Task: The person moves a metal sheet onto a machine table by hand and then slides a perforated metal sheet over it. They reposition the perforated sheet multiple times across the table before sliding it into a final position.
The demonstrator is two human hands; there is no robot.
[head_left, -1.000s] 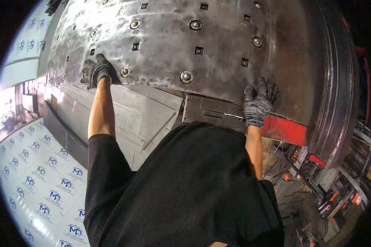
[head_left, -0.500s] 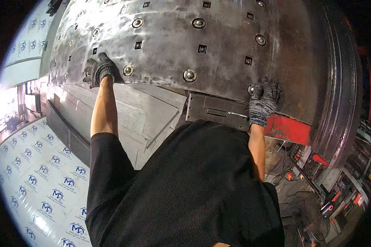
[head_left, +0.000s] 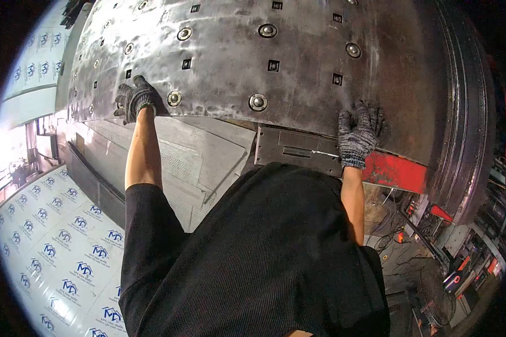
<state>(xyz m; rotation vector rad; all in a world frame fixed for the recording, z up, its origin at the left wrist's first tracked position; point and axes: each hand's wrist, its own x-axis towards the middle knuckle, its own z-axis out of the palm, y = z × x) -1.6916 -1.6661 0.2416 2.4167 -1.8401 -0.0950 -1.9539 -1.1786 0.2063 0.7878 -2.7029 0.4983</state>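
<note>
A broad grey metal table (head_left: 225, 73) with ball rollers and square slots fills the upper view. My left hand (head_left: 135, 100), in a dark grey knitted glove, rests near its front edge with the fingers spread. Close to that hand is a ball roller (head_left: 175, 99). My right hand (head_left: 360, 132), gloved alike, lies on the front edge at the right, fingers stretched forward over the metal. Neither hand holds anything. Under the edge, beside my right wrist, sits a dark metal plate (head_left: 298, 150) with a slot and a thin pale strip.
Perforated grey sheets (head_left: 180, 157) lie below the table's left part. A stack wrapped in white printed film (head_left: 67, 253) is at lower left. Right of my wrist is a red panel (head_left: 396, 171). A dark machine beam (head_left: 461, 112) runs along the right, with cables and tools (head_left: 452, 281) below.
The view has shifted slightly, so the table's rollers and the right side sit a little differently. Both hands stay on the table's front edge, fingers still extended.
</note>
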